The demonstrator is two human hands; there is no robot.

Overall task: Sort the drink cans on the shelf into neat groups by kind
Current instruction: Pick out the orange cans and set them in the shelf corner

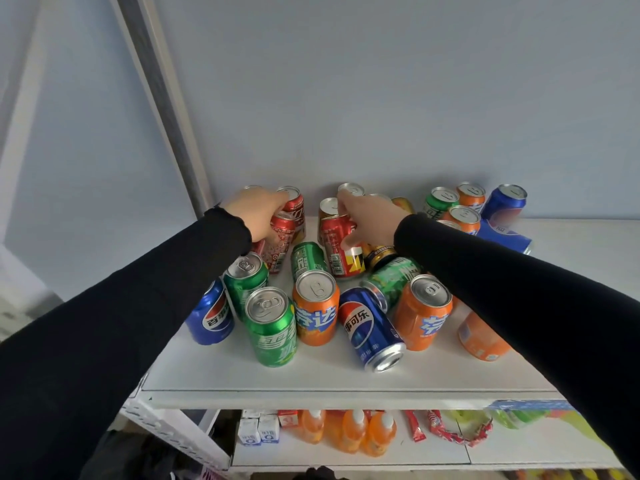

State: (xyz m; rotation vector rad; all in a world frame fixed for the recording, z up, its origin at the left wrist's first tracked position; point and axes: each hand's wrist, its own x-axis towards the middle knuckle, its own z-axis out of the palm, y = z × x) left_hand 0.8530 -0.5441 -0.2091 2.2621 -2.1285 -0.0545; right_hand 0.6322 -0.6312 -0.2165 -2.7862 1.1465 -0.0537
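White shelf (242,375): left hand (258,211) and right hand (372,216) grips each around 1 red can (282,240), (341,251).

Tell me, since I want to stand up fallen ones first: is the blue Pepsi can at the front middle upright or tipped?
Tipped. The blue Pepsi can lies on its side on the shelf, its base facing the camera.

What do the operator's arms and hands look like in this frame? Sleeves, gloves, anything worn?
Both arms are in long black sleeves with snug cuffs ending at the wrists. The left hand and right hand are bare: no gloves. No rings, watch or markings are visible from this view.
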